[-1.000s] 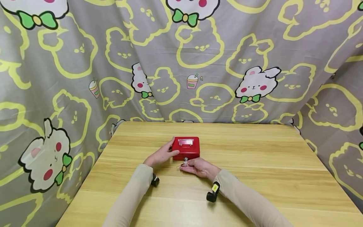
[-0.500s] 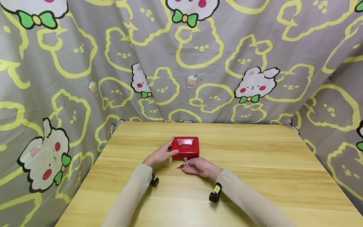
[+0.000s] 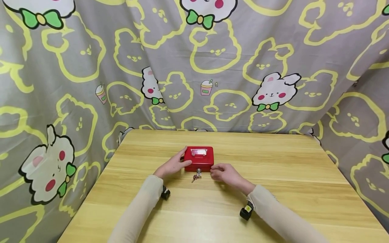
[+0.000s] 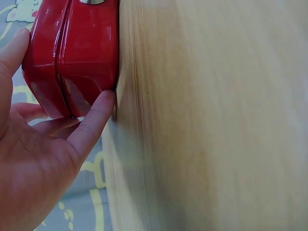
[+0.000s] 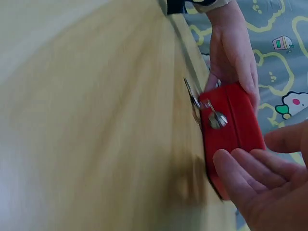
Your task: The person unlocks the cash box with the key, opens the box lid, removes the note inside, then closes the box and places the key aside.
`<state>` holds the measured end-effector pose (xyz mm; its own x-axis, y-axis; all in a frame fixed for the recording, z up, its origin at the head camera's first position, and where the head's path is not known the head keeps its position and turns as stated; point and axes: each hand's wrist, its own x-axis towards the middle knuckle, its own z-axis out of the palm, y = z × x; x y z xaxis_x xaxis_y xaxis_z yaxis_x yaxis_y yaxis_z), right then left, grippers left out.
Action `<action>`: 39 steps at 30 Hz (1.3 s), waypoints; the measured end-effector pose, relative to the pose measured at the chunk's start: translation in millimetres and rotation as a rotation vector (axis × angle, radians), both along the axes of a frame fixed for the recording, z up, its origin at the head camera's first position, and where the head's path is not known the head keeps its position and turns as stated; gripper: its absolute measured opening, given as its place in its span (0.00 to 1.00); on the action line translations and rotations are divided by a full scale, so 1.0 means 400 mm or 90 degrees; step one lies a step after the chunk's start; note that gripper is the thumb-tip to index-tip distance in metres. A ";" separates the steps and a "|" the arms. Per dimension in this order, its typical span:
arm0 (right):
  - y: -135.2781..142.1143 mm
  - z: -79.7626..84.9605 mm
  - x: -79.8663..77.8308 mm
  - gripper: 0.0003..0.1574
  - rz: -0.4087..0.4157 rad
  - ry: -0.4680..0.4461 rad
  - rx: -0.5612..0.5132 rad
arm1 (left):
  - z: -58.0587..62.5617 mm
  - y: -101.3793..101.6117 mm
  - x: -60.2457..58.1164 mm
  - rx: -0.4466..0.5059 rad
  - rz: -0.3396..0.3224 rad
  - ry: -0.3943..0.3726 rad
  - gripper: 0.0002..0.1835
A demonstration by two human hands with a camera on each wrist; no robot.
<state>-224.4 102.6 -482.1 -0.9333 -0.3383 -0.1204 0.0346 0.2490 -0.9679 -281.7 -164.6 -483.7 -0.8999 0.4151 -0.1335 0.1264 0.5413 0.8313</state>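
A small red cash box (image 3: pixel 199 163) with a silver handle (image 3: pixel 199 152) on its lid stands on the table. My left hand (image 3: pixel 172 166) holds its left end, thumb near the front corner and fingers round the side; the left wrist view shows fingertips on the red metal (image 4: pixel 89 57). On the front is a round silver lock (image 5: pixel 217 120), with keys (image 3: pixel 195 177) hanging from it. My right hand (image 3: pixel 227 174) is at the box's right front corner, fingers slightly bent and fingertips right by the red side. It holds nothing.
The box stands on a wood-grain table (image 3: pixel 273 162), back of its middle. A grey curtain (image 3: pixel 225 67) with yellow outlines and white rabbits hangs behind and along both sides. Each wrist wears a small black camera (image 3: pixel 246 210).
My right hand has let go of the keys at the lock and moved right to the box's right front corner. The keys now hang freely. My left hand stays on the box.
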 end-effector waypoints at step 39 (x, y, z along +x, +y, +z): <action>0.011 -0.022 -0.076 0.39 0.054 0.185 0.128 | 0.005 -0.002 -0.005 0.010 -0.041 0.012 0.47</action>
